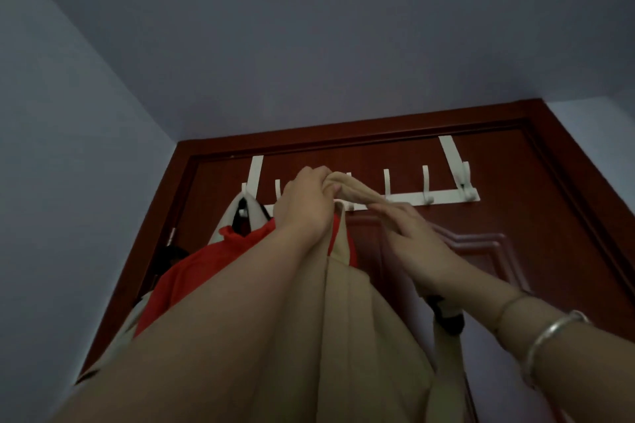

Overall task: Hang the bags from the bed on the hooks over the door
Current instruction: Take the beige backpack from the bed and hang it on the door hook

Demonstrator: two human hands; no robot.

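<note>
A white over-door hook rack [443, 198] hangs on the dark red door [515, 216]. My left hand [309, 203] is raised to the rack's middle hooks and grips the bunched strap [357, 191] of a beige tote bag [364, 336], which hangs down between my arms. My right hand [415, 240] holds the same strap lower down, to the right. A red bag [192, 271] hangs from the leftmost hook [243, 206] by pale straps. The hook behind my left hand is hidden.
Three hooks [426, 182] at the right of the rack carry nothing. A bracelet is on my right wrist [549, 333]. A grey wall [68, 182] closes in at the left, and the ceiling fills the top of the view.
</note>
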